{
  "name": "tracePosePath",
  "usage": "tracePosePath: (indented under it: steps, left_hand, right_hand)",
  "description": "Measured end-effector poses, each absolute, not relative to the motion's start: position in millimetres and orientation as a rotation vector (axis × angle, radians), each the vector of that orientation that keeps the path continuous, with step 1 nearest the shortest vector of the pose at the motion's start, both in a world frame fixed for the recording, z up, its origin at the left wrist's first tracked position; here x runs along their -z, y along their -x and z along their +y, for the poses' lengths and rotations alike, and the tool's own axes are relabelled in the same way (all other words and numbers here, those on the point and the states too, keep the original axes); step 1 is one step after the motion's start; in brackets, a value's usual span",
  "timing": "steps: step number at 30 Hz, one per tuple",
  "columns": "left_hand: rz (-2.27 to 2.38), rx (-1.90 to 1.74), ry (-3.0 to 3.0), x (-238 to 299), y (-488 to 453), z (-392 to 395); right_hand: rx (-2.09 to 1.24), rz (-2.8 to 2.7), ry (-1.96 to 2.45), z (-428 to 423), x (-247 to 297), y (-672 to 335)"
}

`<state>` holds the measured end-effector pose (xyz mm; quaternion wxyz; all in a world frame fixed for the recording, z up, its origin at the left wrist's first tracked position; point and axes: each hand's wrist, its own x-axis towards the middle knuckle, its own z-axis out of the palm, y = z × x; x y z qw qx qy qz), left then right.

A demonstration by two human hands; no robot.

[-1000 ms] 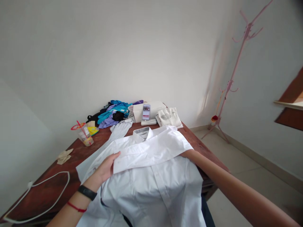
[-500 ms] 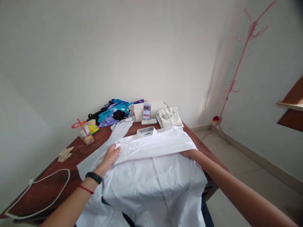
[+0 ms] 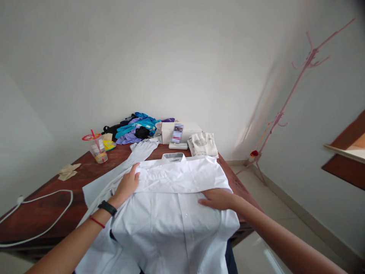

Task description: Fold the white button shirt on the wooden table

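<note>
Pinching the end of a sleeve [image 3: 176, 177], the left hand [image 3: 127, 185] is clamped on the white shirt [image 3: 167, 217], which lies spread in front of the white box [image 3: 190, 131], that sleeve laid across its chest. The right hand [image 3: 218, 199], also in front of the box, rests against the sleeve's lower edge, partly covered; whether it grips cannot be told. Left of the box sits a clothes pile [image 3: 137, 127]; just to its right front, a folded stack [image 3: 203, 145].
</note>
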<state>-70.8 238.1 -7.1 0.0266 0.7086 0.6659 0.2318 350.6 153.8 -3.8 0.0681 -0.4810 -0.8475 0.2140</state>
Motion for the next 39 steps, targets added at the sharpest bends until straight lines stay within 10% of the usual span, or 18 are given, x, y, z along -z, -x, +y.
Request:
tracePosePath:
  steps: [9,18,39]
  left_hand:
    - [2.081,-0.874,-2.194,-5.0,75.8,231.5]
    - [1.317,-0.671,-2.545,4.0,26.5,230.0]
    - [1.521,-0.503,-2.362,42.7,32.1,250.4]
  right_hand:
    - [-0.574,-2.364,1.282,140.7,-62.1,-334.6]
    - [-0.195,-2.373,1.691,248.3,29.2,-343.0]
    - [-0.109,-2.100,2.268,275.2,62.5,-401.6]
